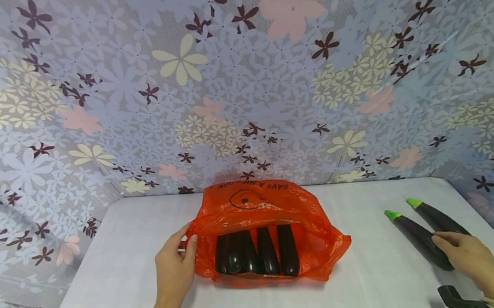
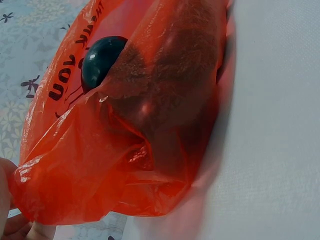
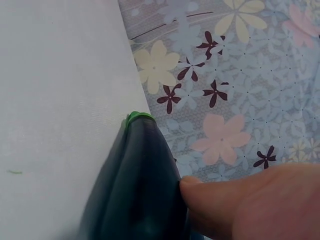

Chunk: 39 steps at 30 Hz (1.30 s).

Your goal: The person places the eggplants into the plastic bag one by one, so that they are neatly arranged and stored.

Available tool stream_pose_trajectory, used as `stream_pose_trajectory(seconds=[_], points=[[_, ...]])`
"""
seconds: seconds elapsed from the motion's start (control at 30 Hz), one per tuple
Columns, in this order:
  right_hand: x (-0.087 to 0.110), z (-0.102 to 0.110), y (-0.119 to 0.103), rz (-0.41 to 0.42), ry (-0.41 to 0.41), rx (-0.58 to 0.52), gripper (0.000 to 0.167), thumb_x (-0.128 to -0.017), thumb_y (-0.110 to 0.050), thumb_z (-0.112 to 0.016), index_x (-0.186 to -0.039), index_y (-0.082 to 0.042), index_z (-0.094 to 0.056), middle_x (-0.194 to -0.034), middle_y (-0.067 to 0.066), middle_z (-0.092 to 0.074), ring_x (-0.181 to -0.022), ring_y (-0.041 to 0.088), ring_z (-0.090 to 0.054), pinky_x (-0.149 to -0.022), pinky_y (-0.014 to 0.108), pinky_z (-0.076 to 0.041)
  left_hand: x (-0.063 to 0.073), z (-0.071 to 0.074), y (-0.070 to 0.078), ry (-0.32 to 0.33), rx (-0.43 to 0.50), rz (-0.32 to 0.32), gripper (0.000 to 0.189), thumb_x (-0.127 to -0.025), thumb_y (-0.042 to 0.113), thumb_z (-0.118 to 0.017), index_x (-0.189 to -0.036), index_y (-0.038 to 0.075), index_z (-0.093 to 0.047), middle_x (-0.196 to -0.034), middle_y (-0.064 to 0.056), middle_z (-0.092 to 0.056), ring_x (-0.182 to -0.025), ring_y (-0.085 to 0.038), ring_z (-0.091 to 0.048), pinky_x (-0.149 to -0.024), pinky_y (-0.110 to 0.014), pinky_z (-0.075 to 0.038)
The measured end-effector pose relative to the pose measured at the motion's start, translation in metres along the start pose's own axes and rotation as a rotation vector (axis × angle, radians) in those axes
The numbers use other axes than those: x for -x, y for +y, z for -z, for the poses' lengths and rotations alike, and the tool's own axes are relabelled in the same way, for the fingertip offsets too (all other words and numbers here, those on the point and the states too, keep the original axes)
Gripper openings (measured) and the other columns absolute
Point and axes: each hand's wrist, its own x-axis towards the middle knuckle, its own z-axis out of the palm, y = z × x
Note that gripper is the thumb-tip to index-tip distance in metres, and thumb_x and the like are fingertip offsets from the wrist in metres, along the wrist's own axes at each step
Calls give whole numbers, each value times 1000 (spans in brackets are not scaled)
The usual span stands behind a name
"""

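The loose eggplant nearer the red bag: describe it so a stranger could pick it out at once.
On the white table, look right of the red bag. There a dark, green-ended eggplant lies at the right hand, beside a matching neighbour. What sets it apart: it lies nearer the bag, its neighbour nearer the table's right edge.

A translucent red plastic bag (image 1: 303, 209) (printed in black with a face and lettering) lay mouth-open at the lower centre of the frame, its left edge pinched by the left hand (image 1: 172, 271). Several glossy dark eggplants (image 1: 243, 253) rested side by side inside. At the lower right, two loose eggplants (image 1: 417, 239) slanted alongside each other, green ends toward the upper left; the right hand (image 1: 473, 254) touched the left one.
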Motion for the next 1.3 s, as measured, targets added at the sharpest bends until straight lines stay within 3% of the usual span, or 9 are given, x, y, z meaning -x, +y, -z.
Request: stream_pose_trajectory(seconds=[0.33, 0.97, 1.13, 1.3], points=[[-1, -1, 1, 34, -10, -32, 76, -107, -49, -35, -144, 17, -34, -145, 43, -32, -128, 62, -32, -96, 69, -39, 0, -1, 0, -8, 2, 10, 38, -97, 15, -68, -134, 6, -64, -113, -11, -71, -81, -19, -62, -67, -21, -55], [8, -3, -9, 30, -49, -191, 82, -106, -54, -33, -152, 13, -24, -154, 40, -18, -139, 60, -18, -105, 72, -29, 0, -1, -1, -14, -14, 18, 39, -98, 18, -67, -135, 8, -64, -112, -10, -71, -82, -19, -62, -68, -21, -55], [11, -5, -17, 30, -89, -238, 82, -106, -54, -32, -154, 11, -20, -156, 39, -14, -140, 60, -16, -105, 70, -31, 0, 0, -1, -14, -11, 13, 39, -98, 17, -67, -135, 8, -64, -112, -10, -71, -81, -19, -62, -68, -22, -55], [16, -9, -24, 87, -59, -206, 76, -108, -49, -33, -152, 12, -25, -154, 40, -20, -138, 58, -25, -101, 65, -40, -1, 1, 1, -14, -7, 10, 39, -98, 16, -68, -135, 7, -64, -111, -11, -71, -81, -19, -62, -68, -21, -55]])
